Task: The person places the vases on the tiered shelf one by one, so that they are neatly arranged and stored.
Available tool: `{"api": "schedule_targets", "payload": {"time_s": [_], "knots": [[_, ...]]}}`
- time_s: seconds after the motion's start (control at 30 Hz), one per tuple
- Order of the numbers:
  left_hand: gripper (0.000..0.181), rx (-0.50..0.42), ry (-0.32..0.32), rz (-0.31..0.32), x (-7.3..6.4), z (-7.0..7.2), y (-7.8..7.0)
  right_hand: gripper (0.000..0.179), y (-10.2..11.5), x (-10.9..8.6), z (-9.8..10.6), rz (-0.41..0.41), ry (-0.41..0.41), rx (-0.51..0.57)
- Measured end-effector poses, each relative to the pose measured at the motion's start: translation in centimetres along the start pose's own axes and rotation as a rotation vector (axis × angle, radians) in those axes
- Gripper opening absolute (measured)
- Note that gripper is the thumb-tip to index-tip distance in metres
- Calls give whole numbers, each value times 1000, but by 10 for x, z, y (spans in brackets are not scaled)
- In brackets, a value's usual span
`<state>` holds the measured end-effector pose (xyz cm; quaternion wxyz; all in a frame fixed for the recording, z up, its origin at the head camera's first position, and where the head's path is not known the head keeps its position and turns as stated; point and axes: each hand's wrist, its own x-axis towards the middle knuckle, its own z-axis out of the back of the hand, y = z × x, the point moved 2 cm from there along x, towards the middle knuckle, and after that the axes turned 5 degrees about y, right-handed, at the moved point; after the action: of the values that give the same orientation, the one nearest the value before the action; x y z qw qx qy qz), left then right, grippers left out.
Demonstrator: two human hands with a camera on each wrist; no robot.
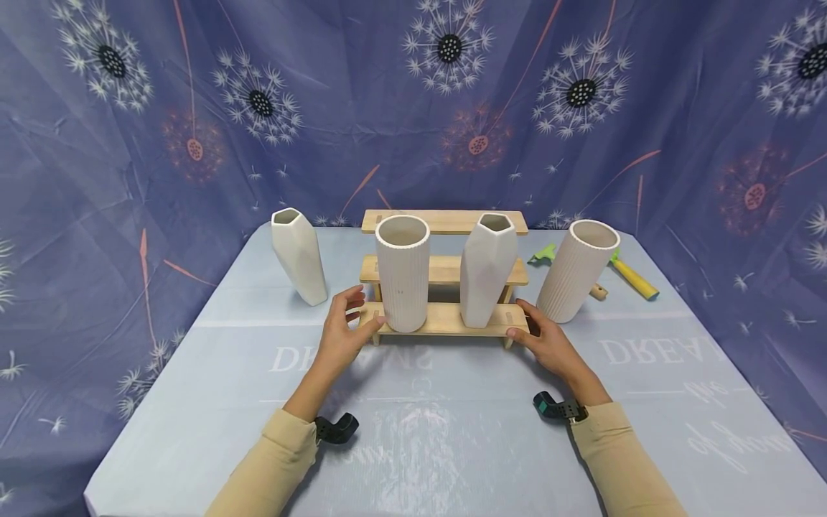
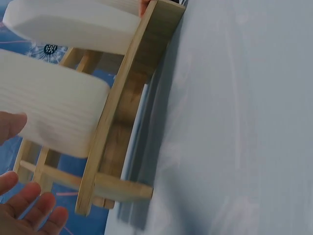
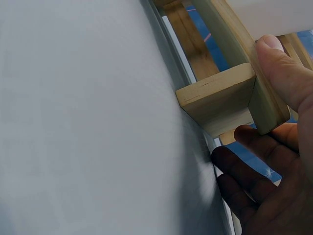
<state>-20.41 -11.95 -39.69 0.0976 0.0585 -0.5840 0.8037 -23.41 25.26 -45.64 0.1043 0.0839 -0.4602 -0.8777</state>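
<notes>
A three-tier wooden stand [image 1: 444, 317] is in the middle of the table. On its lowest board stand a ribbed white cylindrical vase [image 1: 403, 280] at the left and a faceted white vase [image 1: 489, 276] at the right. My right hand [image 1: 545, 341] grips the right end of that board, thumb on its top and fingers around the end, as the right wrist view shows. Beside the board's left end is my left hand [image 1: 344, 330], thumb and fingers spread close to the ribbed vase. In the left wrist view its fingertips [image 2: 46, 200] are apart from the wood.
Another faceted vase [image 1: 300, 255] stands behind to the left, and another ribbed vase [image 1: 577, 271] just right of the stand. Behind that one lie a yellow-handled tool [image 1: 636, 278], a green tool [image 1: 544, 253] and a wooden handle end [image 1: 599, 291]. A blue dandelion-patterned curtain [image 1: 349, 86] hangs behind the table.
</notes>
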Motion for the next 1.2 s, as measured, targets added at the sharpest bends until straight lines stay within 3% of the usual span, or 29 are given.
{"api": "schedule_targets", "payload": {"time_s": [0.23,0.33,0.57,0.67,0.93,1.2], "knots": [[62,2,-129,-38,3,17,18,82,0,0,1,-1,1,-7],[61,-18,-170,-11,3,25,20,82,2,-1,1,-3,3,-3],[62,-38,-240,59,-2,40,4,82,2,-1,1,-5,4,9],[63,-27,-262,67,-2,45,5,83,2,-1,1,-7,5,7],[65,3,-336,83,9,58,41,82,1,0,1,1,3,5],[68,21,-404,108,17,68,57,82,0,0,1,0,4,-2]]}}
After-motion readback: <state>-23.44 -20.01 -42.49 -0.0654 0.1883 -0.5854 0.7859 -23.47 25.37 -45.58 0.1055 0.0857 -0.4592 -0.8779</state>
